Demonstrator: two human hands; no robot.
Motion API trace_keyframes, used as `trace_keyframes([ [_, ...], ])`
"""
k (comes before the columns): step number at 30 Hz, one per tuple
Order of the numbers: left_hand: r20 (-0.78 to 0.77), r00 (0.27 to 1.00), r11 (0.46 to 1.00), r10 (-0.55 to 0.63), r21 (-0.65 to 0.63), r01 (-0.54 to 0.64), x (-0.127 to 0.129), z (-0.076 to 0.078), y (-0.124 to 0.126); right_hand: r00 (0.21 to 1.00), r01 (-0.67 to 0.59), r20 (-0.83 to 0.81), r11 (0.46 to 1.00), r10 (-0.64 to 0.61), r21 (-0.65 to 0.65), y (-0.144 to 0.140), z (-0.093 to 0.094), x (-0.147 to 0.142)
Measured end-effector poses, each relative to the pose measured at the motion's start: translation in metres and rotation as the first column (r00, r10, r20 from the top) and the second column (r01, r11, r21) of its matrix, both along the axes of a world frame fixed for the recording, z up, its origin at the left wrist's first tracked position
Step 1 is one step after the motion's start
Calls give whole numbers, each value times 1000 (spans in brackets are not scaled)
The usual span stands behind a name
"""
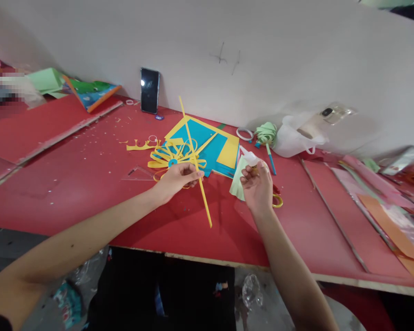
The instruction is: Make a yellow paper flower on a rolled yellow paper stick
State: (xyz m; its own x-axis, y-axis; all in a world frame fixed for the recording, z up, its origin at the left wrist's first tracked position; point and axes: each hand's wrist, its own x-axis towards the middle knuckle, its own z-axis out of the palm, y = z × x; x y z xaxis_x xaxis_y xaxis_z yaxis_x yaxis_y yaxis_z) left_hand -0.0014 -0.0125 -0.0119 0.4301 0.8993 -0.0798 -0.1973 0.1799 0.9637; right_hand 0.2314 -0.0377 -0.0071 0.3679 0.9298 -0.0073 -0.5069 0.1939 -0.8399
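Now left hand [178, 180] pinching yellow strip [195, 158], right hand [258, 186] gripping glue bottle [251, 159]

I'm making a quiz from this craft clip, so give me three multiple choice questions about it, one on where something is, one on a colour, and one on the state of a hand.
1. Where does the phone stand?
A. Leaning against the wall
B. Flat at the table's front edge
C. In the white bag

2. What colour is the long paper strip in the left hand?
A. Green
B. Yellow
C. Pink

3. What is the right hand doing?
A. Resting flat and open on the table
B. Gripping the scissors
C. Raised, fingers closed on a small glue bottle

Answers:
1 A, it stands upright against the wall at the back of the red table.
2 B, the strip pinched there is yellow.
3 C, the hand is off the table with what looks like a small bottle's white tip showing above it.
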Motion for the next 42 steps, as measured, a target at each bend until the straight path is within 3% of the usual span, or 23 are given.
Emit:
trace_keyframes([
  [5,-19,999,999,-34,-38,34,-1,-4,2,999,-4,35,999,6,-34,3,-2,6],
  [12,-27,998,996,-63,-72,61,-1,-1,-2,975,-103,202,994,95,30,12,-4,20],
  [16,-44,993,994,-107,-42,105,0,4,-6,925,33,376,996,-60,80,19,-8,39],
  [18,-52,991,992,-124,-28,123,0,5,-6,820,168,540,982,-190,90,22,-11,50],
  [22,-77,988,991,-135,-15,134,-1,5,-7,441,416,820,893,-365,174,27,-18,71],
  [25,-80,988,991,-134,-1,134,-1,4,-7,368,493,847,853,-384,173,29,-22,83],
  [28,-69,988,990,-135,15,137,-1,3,-8,355,542,869,833,-345,109,30,-29,93],
  [30,-58,988,989,-144,24,146,-1,4,-8,368,517,889,855,-272,47,31,-33,96],
  [36,-61,979,979,-196,40,199,-2,4,-6,428,324,896,945,-117,-31,34,-39,83],
  [42,-38,965,962,-258,79,260,-3,4,-5,603,80,798,995,1,-61,35,-39,63],
])
